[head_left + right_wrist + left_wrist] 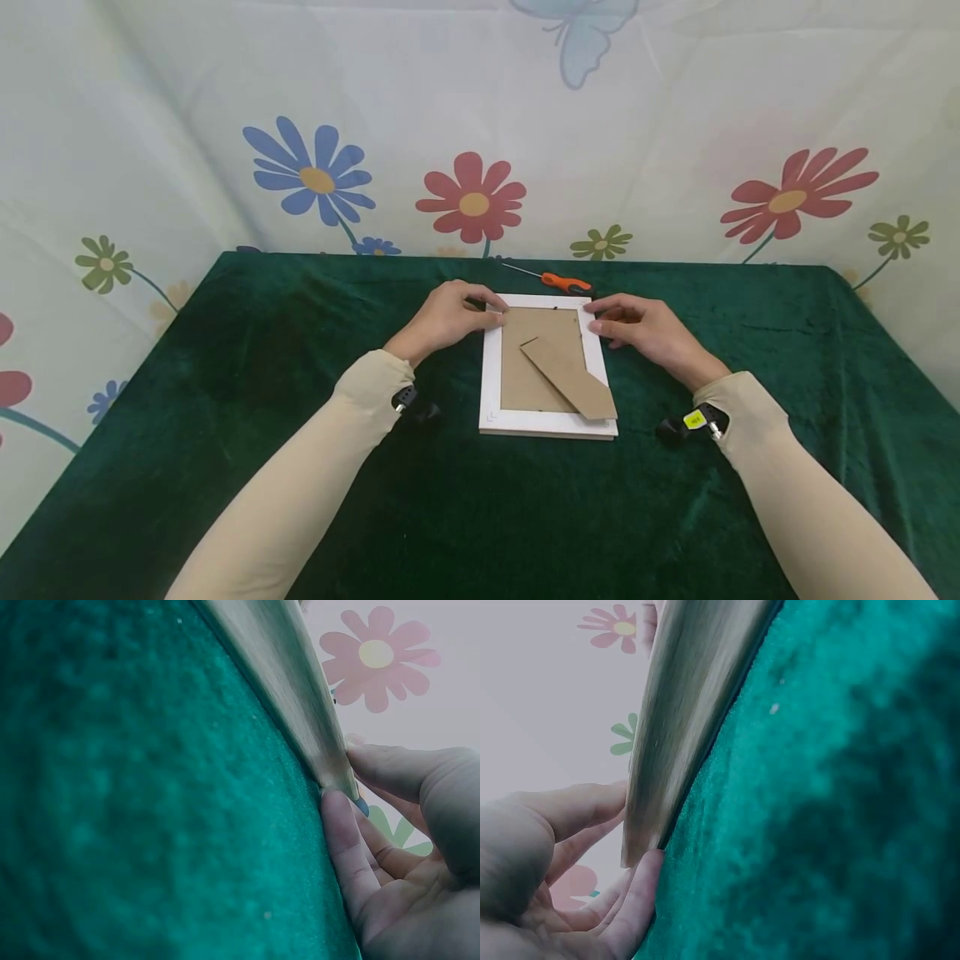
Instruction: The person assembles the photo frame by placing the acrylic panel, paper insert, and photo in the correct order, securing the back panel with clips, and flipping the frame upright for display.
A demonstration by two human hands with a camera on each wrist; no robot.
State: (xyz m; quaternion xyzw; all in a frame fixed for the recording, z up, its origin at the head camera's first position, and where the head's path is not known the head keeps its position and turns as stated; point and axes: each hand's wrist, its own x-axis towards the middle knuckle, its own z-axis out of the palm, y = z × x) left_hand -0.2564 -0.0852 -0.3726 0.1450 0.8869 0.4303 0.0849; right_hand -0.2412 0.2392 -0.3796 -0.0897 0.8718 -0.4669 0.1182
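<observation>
A picture frame (pixel 491 375) lies face down on the green cloth, its white back border and brown backing board (pixel 516 367) upward. A brown easel stand (pixel 573 383) slants across the board toward the near right corner. My left hand (pixel 453 315) grips the frame's far left corner between thumb and fingers. At the far right corner, my right hand (pixel 647 330) pinches the edge in the same way. Both wrist views show the frame's wood-grained side (pixel 679 727), with the thumb at the upper edge and fingertips low by the cloth.
Just beyond the frame lies a screwdriver (pixel 564 282) with an orange and black handle, its shaft pointing left. Dark green cloth (pixel 300 358) covers the table. A white curtain (pixel 660 125) with printed flowers hangs behind it.
</observation>
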